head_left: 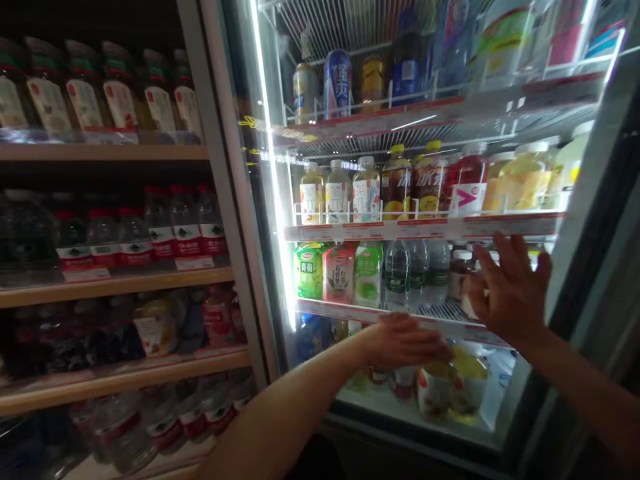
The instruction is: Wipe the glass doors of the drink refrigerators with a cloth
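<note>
My left hand [405, 340] reaches into the lit drinks fridge, its fingers stretched out to the right, just below the front edge of a shelf [340, 309]. Under it, large bottles with yellow contents [469, 390] stand on the fridge floor. My right hand [517, 287] is raised further right with its fingers spread, in front of the same shelf. Close to its fingers are small bottles with pale caps [459, 267], partly covered by the hand. Clear water bottles [397, 273] stand left of them. Neither hand visibly holds anything.
On that shelf are green [307, 270] and red drink bottles [339, 275]. Higher shelves carry juice and tea bottles [397, 183] and cans [337, 83] behind wire rails. The fridge's frame [575, 280] rises at right. Wooden shelves [125, 283] with bottled drinks stand at left.
</note>
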A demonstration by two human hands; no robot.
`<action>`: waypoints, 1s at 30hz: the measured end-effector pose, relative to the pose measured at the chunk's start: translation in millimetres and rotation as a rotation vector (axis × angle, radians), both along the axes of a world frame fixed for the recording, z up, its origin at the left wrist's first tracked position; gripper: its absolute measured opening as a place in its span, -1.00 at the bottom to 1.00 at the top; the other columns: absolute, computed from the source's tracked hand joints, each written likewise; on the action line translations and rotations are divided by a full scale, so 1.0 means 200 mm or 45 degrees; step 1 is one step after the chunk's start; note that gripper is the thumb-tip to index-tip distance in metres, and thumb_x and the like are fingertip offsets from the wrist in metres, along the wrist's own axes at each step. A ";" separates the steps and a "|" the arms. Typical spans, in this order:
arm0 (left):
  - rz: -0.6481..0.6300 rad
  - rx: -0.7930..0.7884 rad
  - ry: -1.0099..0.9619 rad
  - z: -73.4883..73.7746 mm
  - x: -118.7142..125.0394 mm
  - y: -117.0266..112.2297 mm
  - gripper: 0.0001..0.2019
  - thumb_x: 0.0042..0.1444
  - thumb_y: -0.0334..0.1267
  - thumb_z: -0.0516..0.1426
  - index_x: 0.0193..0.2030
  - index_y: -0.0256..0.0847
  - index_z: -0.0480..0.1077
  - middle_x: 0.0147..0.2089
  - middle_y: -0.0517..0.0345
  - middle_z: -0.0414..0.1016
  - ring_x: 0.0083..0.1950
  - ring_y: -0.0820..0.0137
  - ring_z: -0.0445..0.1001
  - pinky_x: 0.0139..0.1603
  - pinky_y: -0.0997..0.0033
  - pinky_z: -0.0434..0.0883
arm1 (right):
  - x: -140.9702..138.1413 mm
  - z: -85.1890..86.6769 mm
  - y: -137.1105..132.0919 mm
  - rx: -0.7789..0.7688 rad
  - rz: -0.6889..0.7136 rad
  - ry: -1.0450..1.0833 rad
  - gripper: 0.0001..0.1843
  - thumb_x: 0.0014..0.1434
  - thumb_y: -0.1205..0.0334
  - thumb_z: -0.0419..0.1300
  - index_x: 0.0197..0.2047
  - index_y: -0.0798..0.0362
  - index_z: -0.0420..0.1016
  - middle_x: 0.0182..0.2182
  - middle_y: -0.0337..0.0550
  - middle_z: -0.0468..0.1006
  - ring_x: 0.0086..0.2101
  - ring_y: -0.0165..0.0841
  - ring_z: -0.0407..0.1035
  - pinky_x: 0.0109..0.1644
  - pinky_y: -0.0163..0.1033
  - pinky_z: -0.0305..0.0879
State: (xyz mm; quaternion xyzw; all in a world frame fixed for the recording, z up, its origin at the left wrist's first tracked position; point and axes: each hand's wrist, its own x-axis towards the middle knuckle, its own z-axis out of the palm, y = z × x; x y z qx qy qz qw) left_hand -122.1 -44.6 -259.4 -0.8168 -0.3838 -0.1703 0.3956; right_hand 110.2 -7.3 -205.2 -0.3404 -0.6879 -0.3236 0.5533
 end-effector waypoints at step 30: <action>-0.536 0.200 0.445 0.09 0.55 0.12 -0.51 0.17 -0.26 -0.07 0.27 -0.04 0.10 0.39 0.30 -0.04 0.42 0.30 -0.20 0.35 0.01 -0.08 | 0.47 -0.23 -0.17 0.046 -0.147 -0.005 -0.30 0.19 0.29 -0.03 0.36 -0.02 -0.18 0.30 0.00 0.04 0.26 -0.15 -0.04 0.26 0.16 -0.03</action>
